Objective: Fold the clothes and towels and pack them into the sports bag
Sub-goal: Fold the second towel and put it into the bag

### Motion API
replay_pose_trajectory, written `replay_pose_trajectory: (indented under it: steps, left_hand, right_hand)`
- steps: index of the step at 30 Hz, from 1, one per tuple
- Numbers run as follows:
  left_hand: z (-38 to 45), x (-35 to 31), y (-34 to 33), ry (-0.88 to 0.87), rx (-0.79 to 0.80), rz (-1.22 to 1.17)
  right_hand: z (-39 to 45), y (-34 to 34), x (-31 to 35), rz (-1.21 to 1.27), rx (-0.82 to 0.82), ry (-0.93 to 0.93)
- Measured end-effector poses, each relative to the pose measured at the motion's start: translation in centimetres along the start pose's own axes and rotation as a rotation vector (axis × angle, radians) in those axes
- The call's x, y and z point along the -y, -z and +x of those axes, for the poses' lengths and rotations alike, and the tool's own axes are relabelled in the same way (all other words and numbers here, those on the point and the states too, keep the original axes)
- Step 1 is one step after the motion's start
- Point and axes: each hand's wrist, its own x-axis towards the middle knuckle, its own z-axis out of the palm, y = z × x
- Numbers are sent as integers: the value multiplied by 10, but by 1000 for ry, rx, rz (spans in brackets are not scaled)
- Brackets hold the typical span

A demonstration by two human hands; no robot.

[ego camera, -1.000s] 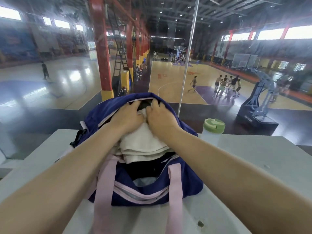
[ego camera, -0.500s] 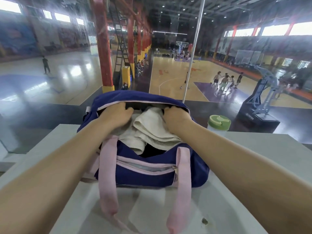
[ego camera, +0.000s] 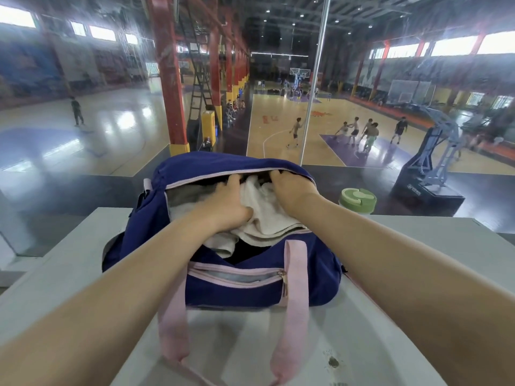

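Head view, the only one: half a second back the two hands were spread to the ends of the opening with the white towel lying bare between them; now they have closed in on it again. The left hand [ego camera: 223, 208] lies flat and pressing on the left part of the white towel [ego camera: 267, 215], fingers stretched toward the far rim, holding nothing that I can see. The right hand [ego camera: 289, 190] has its fingers curled over the towel's far edge under the zip flap, and whether that grip is clenched on cloth or only pushing I cannot tell. The navy sports bag [ego camera: 245, 285] has also drawn a little away from the near edge of the white table [ego camera: 390, 316], pink straps [ego camera: 292, 302] trailing toward me. I judge this to be tamping down, with the towel nearly seated though its near fold rides above the zip line. Hidden: the fingertips of both hands, the bag's floor, and the dark and grey garments under the towel, which I cannot identify. A green-lidded bottle [ego camera: 358, 199] stands behind the right forearm, its body cut off.
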Motion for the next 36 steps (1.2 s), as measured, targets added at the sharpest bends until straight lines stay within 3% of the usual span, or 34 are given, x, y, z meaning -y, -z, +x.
replay_pose_trajectory:
  steps: [4,6,7,10,12,15,17,20,24,30,32,34,36]
  left_hand:
    - [-13,2,2,4,123,27]
    - [-21,1,10,16,159,205]
    - [-23,0,15,2,105,344]
    - [-19,-18,21,-203,-271,613]
    - [-11,-33,10,-388,-337,683]
    - [11,-42,-16,-532,-109,741]
    - [22,-42,-30,-558,95,635]
    - [27,-43,-51,-475,246,471]
    - [27,-48,-78,-336,279,440]
    - [35,-40,-82,-211,156,203]
    - [32,-43,-75,-148,172,111]
    - [29,-47,-70,-80,46,25]
    - [23,-49,-70,-46,-56,85]
  right_hand:
    - [-2,4,-1,-101,0,8]
    - [-8,9,-3,-184,22,69]
    - [-12,13,-3,-234,30,113]
    - [-29,30,-6,-365,41,258]
    - [-45,43,-11,-368,54,375]
    - [-67,60,-28,-400,134,522]
    - [-74,62,-45,-438,160,573]
    - [-84,58,-63,-468,132,626]
    - [-84,50,-72,-455,-4,745]
    - [-81,63,-75,-161,-169,713]
    - [-89,68,-71,-89,-163,701]
    - [-97,65,-69,-51,-111,686]
    - [-101,60,-71,0,-92,694]
